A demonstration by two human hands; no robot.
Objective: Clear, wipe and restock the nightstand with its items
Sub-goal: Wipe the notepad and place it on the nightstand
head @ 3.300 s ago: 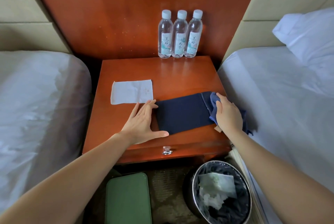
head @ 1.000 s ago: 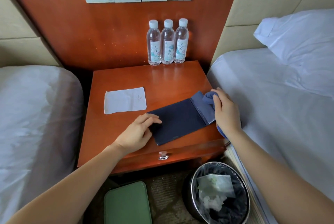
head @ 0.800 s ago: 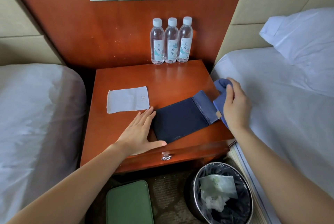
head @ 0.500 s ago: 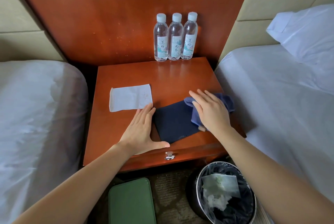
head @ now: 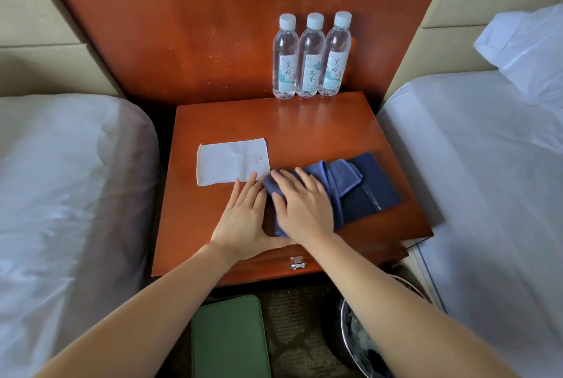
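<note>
Centre of the frame: the right hand (head: 304, 207) is lying flat on the dark blue cloth (head: 368, 191), fingers straight, its grip open and simply pressing the folded layers onto the counter (head: 320, 127). The left hand (head: 243, 219) is resting just beside it, palm down, grip open too and holding nothing, fingertips touching the lower right corner of the white paper sheet (head: 231, 164). The cloth is sitting toward the right front of the counter, a lighter fold bunching across its middle. At top centre the three water bottles (head: 310, 57) are standing upright in a row against the back panel, well apart from the hands. This is looking like a fold being smoothed. The worry: that bunched fold is sitting loose, so pressure from one end could be creasing it or sliding the whole cloth toward the right edge. Those left fingertips could be dragging the sheet askew, and anything slipping off the front is heading for the waste bin (head: 350, 329) at lower right
</note>
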